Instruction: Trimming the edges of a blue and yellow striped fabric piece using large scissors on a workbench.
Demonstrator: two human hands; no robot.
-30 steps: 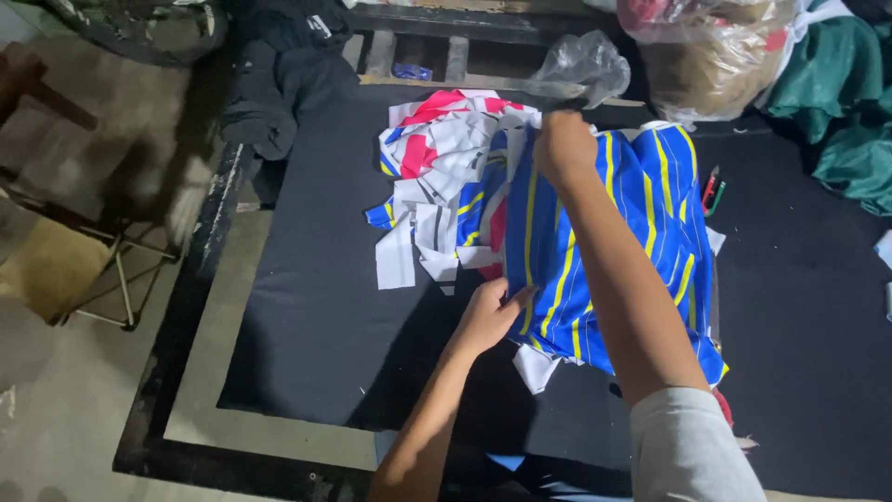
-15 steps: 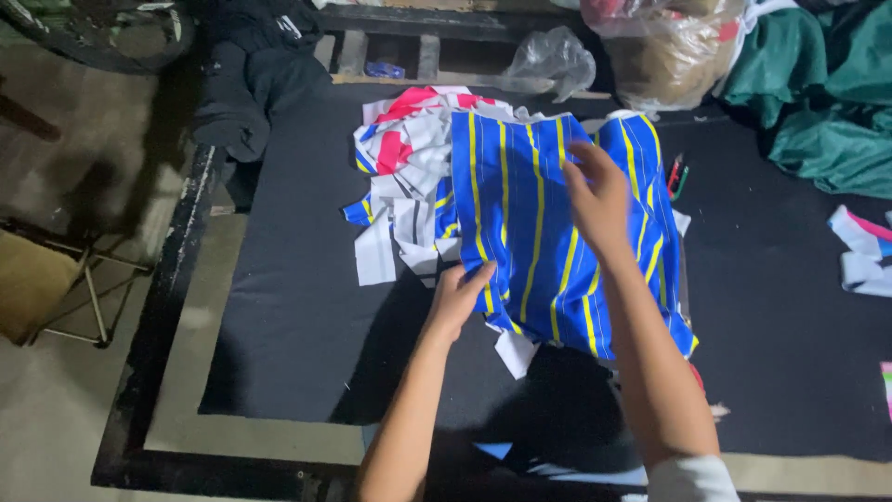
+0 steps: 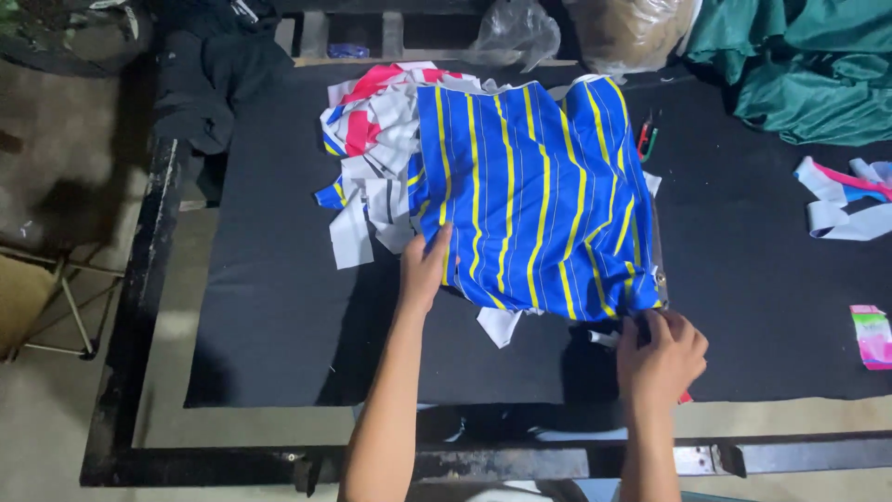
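Note:
A blue cloth with yellow stripes (image 3: 534,195) lies spread flat on the black table cover (image 3: 279,307). My left hand (image 3: 426,270) rests flat on the cloth's near left edge, fingers together. My right hand (image 3: 662,353) is closed at the cloth's near right corner, pinching it. A heap of white, red and blue fabric strips (image 3: 372,158) lies under and to the left of the striped cloth.
Green fabric (image 3: 808,65) is piled at the far right. Loose white and pink strips (image 3: 841,200) and a small pink packet (image 3: 872,335) lie on the right. Clear plastic bags (image 3: 520,33) sit at the back; dark clothing (image 3: 209,84) hangs at the far left corner.
The striped cloth was held up by my right hand; now it lies spread flat. My right hand has dropped to its near right corner, my left stays on the near left edge.

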